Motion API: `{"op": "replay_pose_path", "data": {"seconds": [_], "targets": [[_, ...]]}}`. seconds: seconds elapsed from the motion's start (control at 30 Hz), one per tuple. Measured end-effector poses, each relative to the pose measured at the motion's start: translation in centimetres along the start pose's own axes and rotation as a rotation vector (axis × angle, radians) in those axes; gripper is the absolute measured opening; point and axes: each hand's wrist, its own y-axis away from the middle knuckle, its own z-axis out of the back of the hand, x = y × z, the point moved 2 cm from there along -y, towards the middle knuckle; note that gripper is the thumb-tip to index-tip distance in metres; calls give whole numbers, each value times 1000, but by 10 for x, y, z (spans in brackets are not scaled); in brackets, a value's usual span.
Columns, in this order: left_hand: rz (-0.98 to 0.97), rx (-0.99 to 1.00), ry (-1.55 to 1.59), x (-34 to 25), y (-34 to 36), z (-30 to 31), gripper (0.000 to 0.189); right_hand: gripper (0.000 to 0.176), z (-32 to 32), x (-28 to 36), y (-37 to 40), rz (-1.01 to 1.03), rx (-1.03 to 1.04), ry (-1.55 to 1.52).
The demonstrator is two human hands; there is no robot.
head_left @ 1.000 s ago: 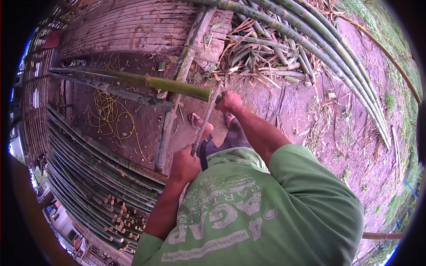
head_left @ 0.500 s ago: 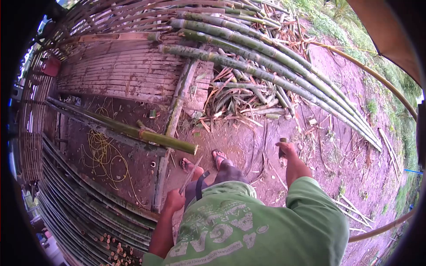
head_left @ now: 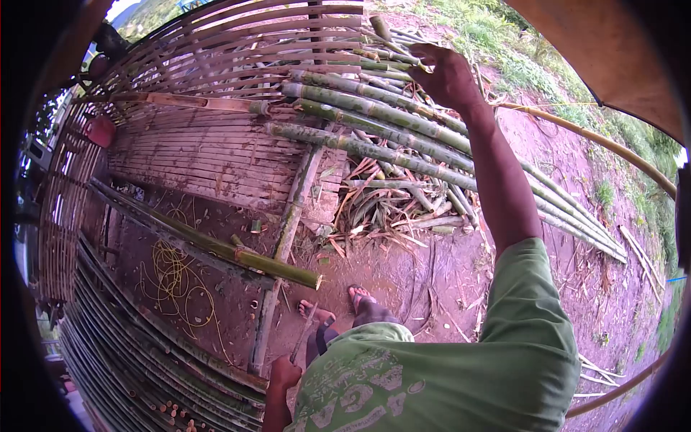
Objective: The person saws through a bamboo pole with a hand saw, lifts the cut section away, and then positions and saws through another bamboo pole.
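At the lower left, my left hand [head_left: 286, 372] is closed round the handle of a long knife [head_left: 305, 330], its thin blade pointing up toward my feet. My right hand [head_left: 448, 75] is stretched out high over the bamboo pile, its fingers apart and holding nothing. Just beyond those fingers, a short bamboo piece [head_left: 380, 28] appears to be in the air. A green bamboo pole [head_left: 281, 268] lies across a wooden beam [head_left: 297, 198], its cut end facing my feet.
Long green bamboo poles [head_left: 374, 147] stretch across the top right over split bamboo scraps [head_left: 403, 205]. A slatted bamboo platform [head_left: 209, 144] is at upper left. Yellow rope [head_left: 173, 268] lies tangled on the dirt. Stacked poles [head_left: 144, 345] fill the lower left.
My right hand has swung up and forward from low on the right and let go of the short bamboo piece. My left hand, still gripping the knife, sits slightly lower in view.
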Motion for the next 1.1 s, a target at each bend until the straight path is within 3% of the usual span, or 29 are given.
{"op": "replay_pose_path", "data": {"seconds": [0.13, 0.2, 0.27, 0.5, 0.63, 0.7, 0.73, 0.77, 0.8, 0.87, 0.9, 0.93, 0.97, 1.1], "targets": [[26, -52, 90, 7, 8, -12, 20, 17, 43, 167, 19, 493, 78, -598], [34, -70, 148, 4, 14, -18, 19, 18, 78, 232, 44, 818, 43, -582], [46, -80, 202, 7, 19, -23, 19, 18, 96, 275, 68, 1010, 42, -634], [58, -68, 228, 30, 26, -33, 19, 18, 78, 331, 103, 1206, 111, -761], [33, -36, 166, 52, 31, -28, 20, 19, 15, 343, 126, 1061, 280, -952], [33, -37, 171, 67, 46, -22, 20, 22, -58, 332, 150, 843, 565, -998], [46, -50, 223, 76, 63, -20, 21, 21, -101, 320, 162, 618, 749, -1016], [58, -63, 275, 85, 80, -17, 23, 27, -171, 301, 194, 393, 710, -973], [59, -82, 327, 92, 95, -9, 25, 48, -217, 283, 218, 180, 819, -619], [81, -102, 428, 105, 129, 2, 28, 85, -303, 248, 274, -35, 988, -339], [103, -109, 482, 111, 147, 9, 29, 93, -327, 244, 294, -36, 954, -178], [123, -116, 533, 117, 161, 13, 30, 100, -352, 238, 311, -113, 1082, -167], [126, -150, 585, 119, 173, 16, 30, 98, -363, 239, 318, -240, 1187, -321], [171, -293, 747, 138, 207, 4, 32, 78, -390, 239, 320, -120, 1270, -238]]}}
